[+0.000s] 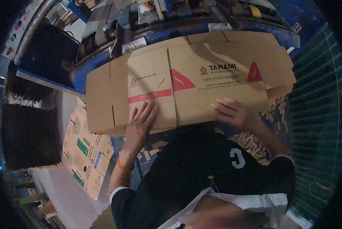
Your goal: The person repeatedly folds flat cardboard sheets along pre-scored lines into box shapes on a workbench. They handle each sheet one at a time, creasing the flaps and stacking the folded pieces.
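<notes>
A flat, folded brown cardboard carton with red bands and dark print lies across in front of me, slots cut along its edges. My left hand rests on its near side below the red band, fingers stretched and slightly spread. Farther right, my right hand lies on the same carton near its front edge, fingers extended and close together. Both thumbs are hard to make out. More brown board shows beneath the carton at the right. An orange band circles my left wrist.
A blue machine with rollers and belts stands just beyond the carton. Another printed carton sheet lies at lower left. Small cardboard offcuts are scattered at the right and below. A green ribbed surface rises along the right side.
</notes>
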`<state>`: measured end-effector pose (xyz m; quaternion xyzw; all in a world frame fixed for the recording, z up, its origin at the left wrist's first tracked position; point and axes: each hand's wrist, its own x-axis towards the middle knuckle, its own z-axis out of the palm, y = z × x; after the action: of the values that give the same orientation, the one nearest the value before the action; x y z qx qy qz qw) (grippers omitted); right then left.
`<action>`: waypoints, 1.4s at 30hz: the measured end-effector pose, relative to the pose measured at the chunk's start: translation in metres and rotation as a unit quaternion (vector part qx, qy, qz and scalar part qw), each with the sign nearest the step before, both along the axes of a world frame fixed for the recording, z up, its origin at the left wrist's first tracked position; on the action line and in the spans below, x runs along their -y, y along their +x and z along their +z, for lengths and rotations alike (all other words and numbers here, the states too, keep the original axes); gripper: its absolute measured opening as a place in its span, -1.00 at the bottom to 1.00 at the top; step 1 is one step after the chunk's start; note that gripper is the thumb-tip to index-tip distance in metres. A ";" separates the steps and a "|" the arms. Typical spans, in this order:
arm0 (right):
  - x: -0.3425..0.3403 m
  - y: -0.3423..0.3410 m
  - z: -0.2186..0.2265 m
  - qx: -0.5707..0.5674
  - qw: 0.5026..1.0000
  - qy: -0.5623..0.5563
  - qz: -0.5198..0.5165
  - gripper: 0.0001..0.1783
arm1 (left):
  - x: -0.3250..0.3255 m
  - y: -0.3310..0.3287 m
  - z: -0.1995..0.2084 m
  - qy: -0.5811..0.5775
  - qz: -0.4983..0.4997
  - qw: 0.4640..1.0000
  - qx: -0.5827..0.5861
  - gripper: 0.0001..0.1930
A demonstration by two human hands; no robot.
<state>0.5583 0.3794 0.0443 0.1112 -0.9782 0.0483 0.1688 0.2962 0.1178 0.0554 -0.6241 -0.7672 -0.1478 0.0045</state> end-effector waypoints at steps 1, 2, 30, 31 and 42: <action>-0.002 0.000 0.002 0.010 1.000 0.008 0.002 -0.57 | 0.000 -0.001 0.001 -0.014 -0.001 1.000 -0.009 -0.36; -0.004 -0.001 0.003 0.024 1.000 0.017 0.004 -0.58 | 0.000 -0.003 0.002 -0.019 -0.003 1.000 -0.021 -0.38; -0.006 -0.218 0.003 0.137 0.700 -0.686 -0.142 -0.75 | -0.094 -0.096 -0.017 0.175 0.367 0.896 0.181 -0.69; -0.005 -0.220 0.004 0.146 0.709 -0.674 -0.145 -0.73 | -0.096 -0.095 -0.019 0.187 0.378 0.889 0.177 -0.69; -0.008 -0.217 0.028 0.225 0.814 -0.480 -0.238 -0.66 | -0.101 -0.103 -0.028 0.120 0.362 0.919 0.104 -0.71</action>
<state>0.3409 0.3869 0.0725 -0.2341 -0.8372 0.4940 -0.0180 0.1936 0.2192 0.0269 -0.2801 -0.9133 -0.2909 0.0522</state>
